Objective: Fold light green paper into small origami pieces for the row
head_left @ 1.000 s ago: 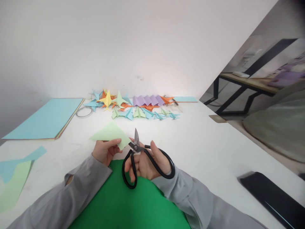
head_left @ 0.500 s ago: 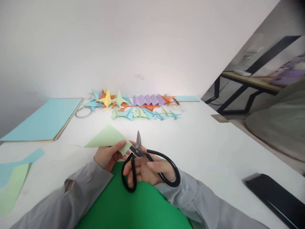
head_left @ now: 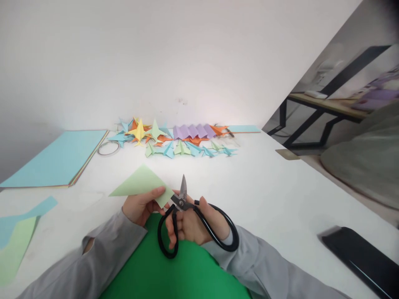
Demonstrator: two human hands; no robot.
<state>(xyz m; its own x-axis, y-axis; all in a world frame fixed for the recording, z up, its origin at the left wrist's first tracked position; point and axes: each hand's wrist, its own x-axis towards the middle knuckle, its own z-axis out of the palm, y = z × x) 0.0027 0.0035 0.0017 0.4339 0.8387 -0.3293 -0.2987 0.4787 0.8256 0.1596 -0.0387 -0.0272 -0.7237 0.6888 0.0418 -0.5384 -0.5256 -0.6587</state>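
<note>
And there it was: your left hand (head_left: 141, 205) had the light green paper (head_left: 139, 182) pinched, thumb on top and fingers beneath, the sheet fanning out ahead of that hand with a point to its left. Over in your right hand (head_left: 199, 224), a grip on the black-handled scissors (head_left: 181, 203), fingers through one loop, the other loop round the thumb side, blades spread wide! One blade pointed up and away from you; the other met the paper's edge, right between your hands. Below both hands lay green cloth (head_left: 174, 278). Well beyond them, a row of folded paper pieces (head_left: 182, 148) sat near the wall; farther left of your left hand were blue and green scraps (head_left: 18, 238), and well right of your right hand, a black object (head_left: 361, 257).
</note>
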